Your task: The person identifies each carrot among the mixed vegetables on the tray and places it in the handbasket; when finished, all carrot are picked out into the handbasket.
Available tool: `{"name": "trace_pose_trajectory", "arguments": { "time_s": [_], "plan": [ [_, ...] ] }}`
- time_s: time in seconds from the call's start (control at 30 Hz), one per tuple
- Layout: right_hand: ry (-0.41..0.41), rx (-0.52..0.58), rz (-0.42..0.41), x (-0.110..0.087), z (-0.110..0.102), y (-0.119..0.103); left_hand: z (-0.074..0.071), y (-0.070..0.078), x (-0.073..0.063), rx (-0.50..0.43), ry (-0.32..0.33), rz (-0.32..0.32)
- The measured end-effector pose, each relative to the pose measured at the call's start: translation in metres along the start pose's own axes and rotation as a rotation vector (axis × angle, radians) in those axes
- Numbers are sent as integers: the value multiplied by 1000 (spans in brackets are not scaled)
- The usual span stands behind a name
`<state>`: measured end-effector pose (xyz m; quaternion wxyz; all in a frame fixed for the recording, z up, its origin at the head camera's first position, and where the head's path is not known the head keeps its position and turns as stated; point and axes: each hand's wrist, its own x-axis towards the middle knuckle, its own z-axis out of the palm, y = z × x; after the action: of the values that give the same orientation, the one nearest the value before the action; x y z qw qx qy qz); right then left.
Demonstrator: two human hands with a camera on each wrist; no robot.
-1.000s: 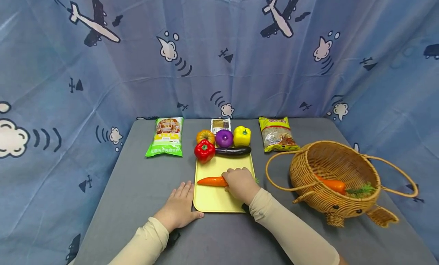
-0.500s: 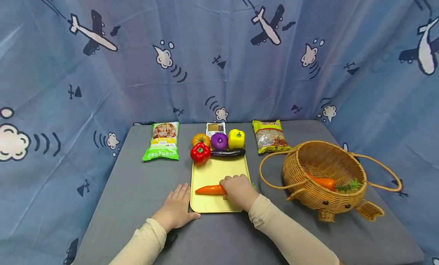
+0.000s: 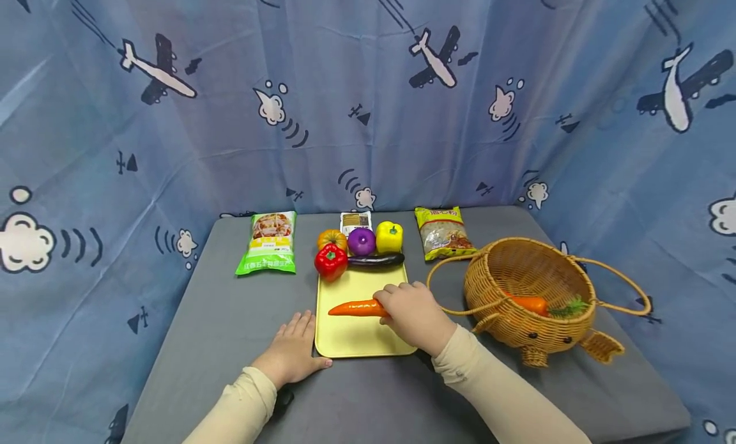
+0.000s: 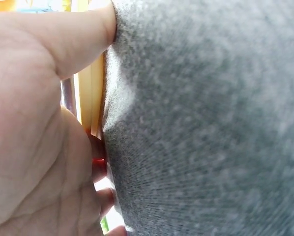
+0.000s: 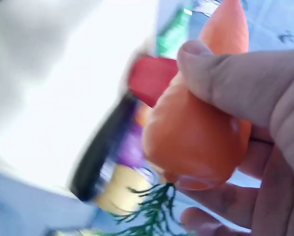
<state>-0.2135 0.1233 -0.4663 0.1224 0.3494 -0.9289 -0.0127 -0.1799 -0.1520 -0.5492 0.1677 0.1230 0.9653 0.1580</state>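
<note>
My right hand [image 3: 415, 316] grips an orange carrot [image 3: 358, 308] by its thick end, its tip pointing left above the yellow tray [image 3: 362, 342]. In the right wrist view, thumb and fingers wrap the carrot [image 5: 196, 132], and its green leafy top hangs below. My left hand [image 3: 292, 349] rests flat on the grey table by the tray's left edge, fingers straight. In the left wrist view, the left hand [image 4: 34, 123] lies against the cloth, beside the tray's rim. At the tray's far end sit a red pepper [image 3: 331, 262] and an eggplant [image 3: 376, 260].
A wicker basket [image 3: 483, 284] with another carrot [image 3: 530, 305] inside stands at right, its handle reaching near the tray. Behind the eggplant are a purple round vegetable [image 3: 361, 242], a yellow pepper [image 3: 389, 237] and an orange pumpkin [image 3: 332, 239]. Food bags [image 3: 267, 243] flank them.
My right hand has lifted the carrot off the tray while gripping it. The left hand stays on the table. The whole head view has shifted slightly.
</note>
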Motion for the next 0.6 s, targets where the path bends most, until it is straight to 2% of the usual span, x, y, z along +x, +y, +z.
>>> {"name": "trace_pose_trajectory", "arguments": {
  "time_s": [0.23,0.33,0.47,0.6],
  "plan": [
    [89,-46,73,-24,-44,24,9,-4,2,-7,8,14],
    [163,-46,124,-38,-56,43,7,-2,1,-4,-12,15],
    [243,-57,189,-58,-72,71,3,0,-1,-2,-3,18],
    [255,-76,297,-78,-87,99,1,0,-2,-4,19,17]
  ]
}}
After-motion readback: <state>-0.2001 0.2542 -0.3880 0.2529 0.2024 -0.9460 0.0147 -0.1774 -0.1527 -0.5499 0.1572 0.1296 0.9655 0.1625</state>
